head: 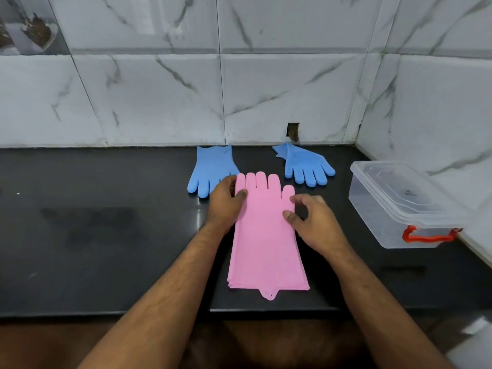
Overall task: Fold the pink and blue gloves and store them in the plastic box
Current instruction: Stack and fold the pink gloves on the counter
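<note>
Left hand (226, 201) and right hand (314, 222) are pinching the finger-end edges of the stacked pink gloves (266, 243) on the black counter (106, 235), apparently starting the fold; next, carrying fingertips toward cuffs, blue gloves (210, 166) and clear plastic box (399, 209) waiting beyond.

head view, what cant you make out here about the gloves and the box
- Pink gloves: one or two stacked; the top layer hides it.
- Left blue glove: fingertips hidden behind the left hand.
- Plastic box: lid blurred through the clear wall, contents unclear.
- Right hand: its grip on the pink edge is unclear.
</note>
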Tool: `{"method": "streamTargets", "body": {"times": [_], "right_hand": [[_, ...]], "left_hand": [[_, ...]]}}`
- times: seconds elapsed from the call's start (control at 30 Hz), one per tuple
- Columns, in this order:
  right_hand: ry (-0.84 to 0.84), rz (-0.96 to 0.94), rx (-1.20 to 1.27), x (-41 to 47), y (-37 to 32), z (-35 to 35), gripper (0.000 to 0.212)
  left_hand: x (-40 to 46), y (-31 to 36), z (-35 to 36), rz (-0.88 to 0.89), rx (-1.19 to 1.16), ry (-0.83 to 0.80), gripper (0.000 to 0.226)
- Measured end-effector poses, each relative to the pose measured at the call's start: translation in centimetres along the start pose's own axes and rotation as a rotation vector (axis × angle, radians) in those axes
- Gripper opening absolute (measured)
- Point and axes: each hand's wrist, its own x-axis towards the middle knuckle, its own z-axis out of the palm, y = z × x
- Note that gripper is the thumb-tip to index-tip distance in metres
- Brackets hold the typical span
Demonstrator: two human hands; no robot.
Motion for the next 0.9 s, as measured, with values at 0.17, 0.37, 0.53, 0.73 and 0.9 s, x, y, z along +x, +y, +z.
{"method": "streamTargets", "body": {"times": [0.17, 0.37, 0.53, 0.73, 0.9], "right_hand": [[-0.002, -0.002, -0.035, 0.2, 0.3, 0.4, 0.044], [0.018, -0.002, -0.032, 0.0, 0.3, 0.3, 0.046], [0.038, -0.040, -0.090, -1.3, 0.0, 0.4, 0.045], [-0.022, -0.089, -0.001, -4.9, 0.5, 0.2, 0.044], [-0.023, -0.036, 0.104, -7.5, 1.1, -0.4, 0.044]], "left_hand": [[-0.3, 0.0, -0.1, 0.007, 0.025, 0.058, 0.047], [-3.1, -0.3, -1.7, -0.024, 0.026, 0.031, 0.043], [-6.3, 0.1, -3.6, -0.053, 0.041, -0.050, 0.055], [-10.2, 0.5, -5.4, -0.057, -0.004, -0.149, 0.047], [-12.2, 1.0, -6.4, -0.053, -0.124, -0.256, 0.035]]}}
